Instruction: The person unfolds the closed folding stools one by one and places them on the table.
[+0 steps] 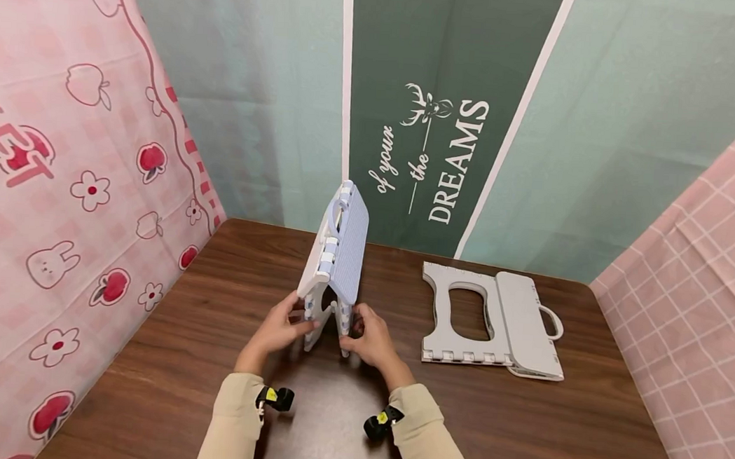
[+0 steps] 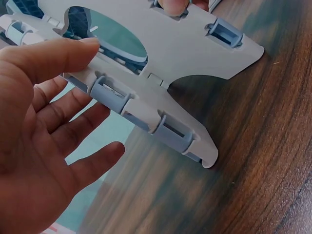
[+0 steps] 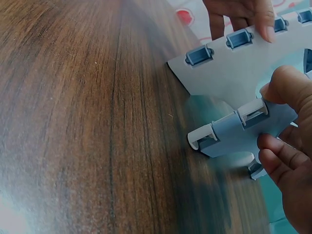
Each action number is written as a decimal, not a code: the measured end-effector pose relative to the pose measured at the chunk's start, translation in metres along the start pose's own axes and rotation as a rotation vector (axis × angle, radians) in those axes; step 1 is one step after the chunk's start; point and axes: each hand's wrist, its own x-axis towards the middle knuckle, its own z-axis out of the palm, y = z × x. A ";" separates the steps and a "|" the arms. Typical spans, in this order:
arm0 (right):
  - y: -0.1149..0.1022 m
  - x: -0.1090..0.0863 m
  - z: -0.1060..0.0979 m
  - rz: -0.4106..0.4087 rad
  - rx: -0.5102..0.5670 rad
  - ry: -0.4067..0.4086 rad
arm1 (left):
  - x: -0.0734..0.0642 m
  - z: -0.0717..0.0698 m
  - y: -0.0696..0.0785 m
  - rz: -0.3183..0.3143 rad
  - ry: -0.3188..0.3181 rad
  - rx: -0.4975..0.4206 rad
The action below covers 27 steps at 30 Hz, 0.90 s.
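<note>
A white and pale-blue folding step stool [image 1: 350, 249] stands half-folded on the table, its top bent into a ridge with a blue carry handle [image 1: 335, 217]. My left hand [image 1: 278, 329] holds the left leg panel [image 2: 190, 129] at its hinged edge, thumb on the near face and fingers spread behind it. On the other side, my right hand [image 1: 373, 339] pinches the right leg panel [image 3: 234, 129] between thumb and fingers. Between the two panels a gap opens toward me, and the linking white piece is folded inward there.
A second folding stool [image 1: 461, 351], greyish white, lies flat on the right of the brown wood table [image 1: 175, 386], its handle [image 1: 553, 324] pointing right. A green printed cloth [image 1: 416, 50] hangs behind the table. Pink cloths hang at the left [image 1: 100, 255] and right [image 1: 711, 293].
</note>
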 end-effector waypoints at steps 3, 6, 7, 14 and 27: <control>0.000 0.000 -0.001 0.003 0.017 0.000 | -0.001 -0.003 -0.001 -0.011 -0.004 -0.012; 0.001 0.002 -0.002 -0.001 0.030 0.006 | 0.000 -0.007 -0.002 -0.023 -0.010 -0.035; 0.002 0.002 -0.002 -0.003 0.031 0.009 | 0.000 -0.008 -0.003 -0.029 -0.012 -0.039; 0.005 0.004 -0.003 -0.022 0.028 0.022 | 0.001 -0.016 -0.006 -0.045 -0.026 -0.046; 0.006 0.005 -0.006 -0.002 0.051 0.003 | 0.003 -0.026 -0.026 -0.017 -0.010 -0.025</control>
